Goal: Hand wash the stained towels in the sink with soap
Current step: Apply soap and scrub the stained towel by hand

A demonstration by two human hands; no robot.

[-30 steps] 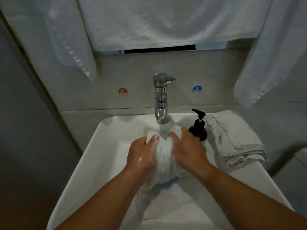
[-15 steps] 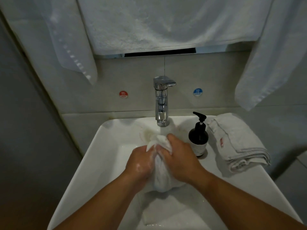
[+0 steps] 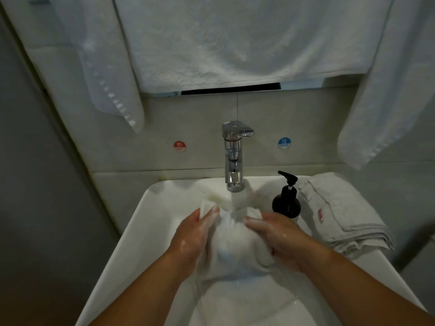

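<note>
up on the wall, a fluffy terry hanging towel [image 3: 235,43]. below it the glossy white sink [image 3: 122,250], with the bunched wet towel [image 3: 233,245] in the basin, left hand [image 3: 190,241] and right hand [image 3: 280,238] each got a tight grip on it. chrome tap [image 3: 233,158], black pump bottle [image 3: 286,203], round "hot" sticker [image 3: 179,146] and "cold" sticker [image 3: 284,142].

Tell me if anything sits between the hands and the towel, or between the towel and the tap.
Nothing visible. The left hand and right hand both grip the towel directly, over the sink below the tap. The soap bottle stands off to the right.
</note>
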